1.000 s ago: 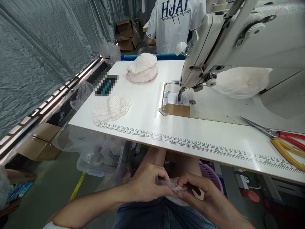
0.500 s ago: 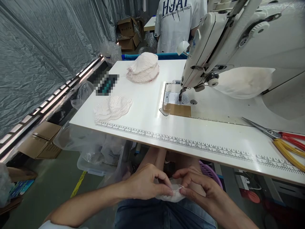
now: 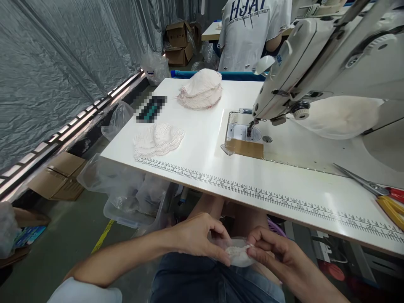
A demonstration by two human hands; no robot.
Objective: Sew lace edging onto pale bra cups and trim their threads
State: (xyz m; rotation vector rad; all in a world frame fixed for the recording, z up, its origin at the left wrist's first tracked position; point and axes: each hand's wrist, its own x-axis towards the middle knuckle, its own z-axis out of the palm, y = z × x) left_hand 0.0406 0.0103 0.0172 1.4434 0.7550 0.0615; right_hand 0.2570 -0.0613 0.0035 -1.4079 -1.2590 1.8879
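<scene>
Over my lap, below the table edge, a small white cloth piece [image 3: 240, 255] with a gathered, lacy strip is stretched between both hands. My left hand [image 3: 202, 239] grips its left side, thumb in front and fingers behind. At its right side, my right hand [image 3: 271, 252] pinches the edge between thumb and fingertips. On the table lie a white lacy knit piece [image 3: 159, 141] near the left front edge and a stack of white cloth pieces [image 3: 202, 89] farther back.
A white sewing machine [image 3: 293, 63] stands at the right. Scissors with red and yellow handles [image 3: 378, 189] lie at the table's right front, near the printed ruler [image 3: 252, 191]. A clear plastic bin [image 3: 135, 210] is below left. A person in a white shirt [image 3: 249, 38] sits beyond.
The view has turned slightly, so the table and machine sit farther right. My hands have drawn a little apart, and more of the cloth with its gathered strip shows between them.
</scene>
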